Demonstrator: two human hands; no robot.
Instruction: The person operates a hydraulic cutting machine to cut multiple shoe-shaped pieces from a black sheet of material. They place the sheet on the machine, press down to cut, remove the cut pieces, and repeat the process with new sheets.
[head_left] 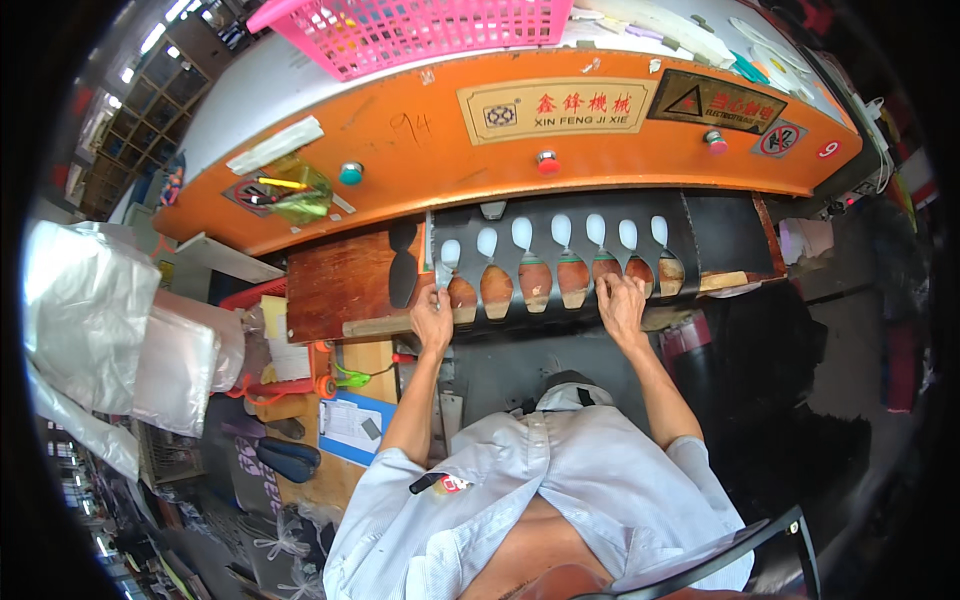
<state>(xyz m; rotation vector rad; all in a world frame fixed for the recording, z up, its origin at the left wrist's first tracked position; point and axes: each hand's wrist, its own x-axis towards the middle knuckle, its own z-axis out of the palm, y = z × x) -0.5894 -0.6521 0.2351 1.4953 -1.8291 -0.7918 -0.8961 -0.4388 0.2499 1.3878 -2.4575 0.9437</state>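
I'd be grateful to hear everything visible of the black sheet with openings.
The black sheet looks thin, perhaps rubbery. Seven sole-shaped openings cross it in a row, showing white at their far ends and brown at their near ends. It lies spread on the wooden board. The left hand seems to touch its left end, the right hand its near edge.

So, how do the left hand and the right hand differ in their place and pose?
The left hand is at the leftmost cut-out of the black sheet; the right hand is farther right, near the fifth cut-out. The left forearm slants up rightward; the right forearm slants up leftward. Both hands are bare and near the sheet's lower edge.
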